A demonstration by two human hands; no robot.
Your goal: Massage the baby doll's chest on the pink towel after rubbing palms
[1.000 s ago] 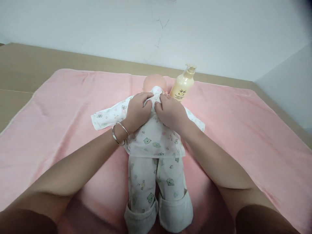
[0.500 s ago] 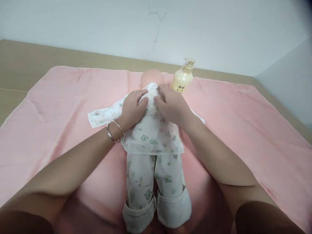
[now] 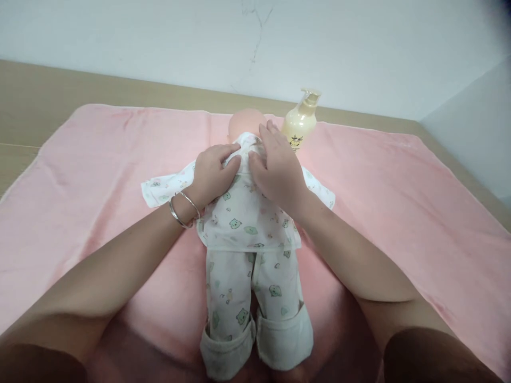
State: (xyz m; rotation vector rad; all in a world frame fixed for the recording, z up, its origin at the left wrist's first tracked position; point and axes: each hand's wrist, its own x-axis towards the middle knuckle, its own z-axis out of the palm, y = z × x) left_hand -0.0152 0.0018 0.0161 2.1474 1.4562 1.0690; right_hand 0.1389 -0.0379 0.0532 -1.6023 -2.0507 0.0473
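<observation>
A baby doll (image 3: 246,121) lies with its head away from me, dressed in a white patterned top (image 3: 249,229) and matching pants (image 3: 230,292) with turned-up cuffs. Flat on the left side of the upper chest rests my left hand (image 3: 213,173), its fingers stretched toward the collar. My right hand (image 3: 279,167) lies open on the other side of the chest, fingertips near the doll's head and shoulder. Neither hand grips anything that I can see. The sleeves spread out to both sides, partly covered by my hands. The doll's face is hidden by the collar and the view angle.
A yellowish pump bottle (image 3: 300,125) with a cow picture stands right of the doll's head. Under everything spreads a pink blanket (image 3: 128,159) on a wooden surface (image 3: 32,90). A pale wall (image 3: 159,42) rises behind.
My right hand's fingers have stretched out toward the doll's head, away from the collar. The left hand has shifted slightly left. The view has tilted a little.
</observation>
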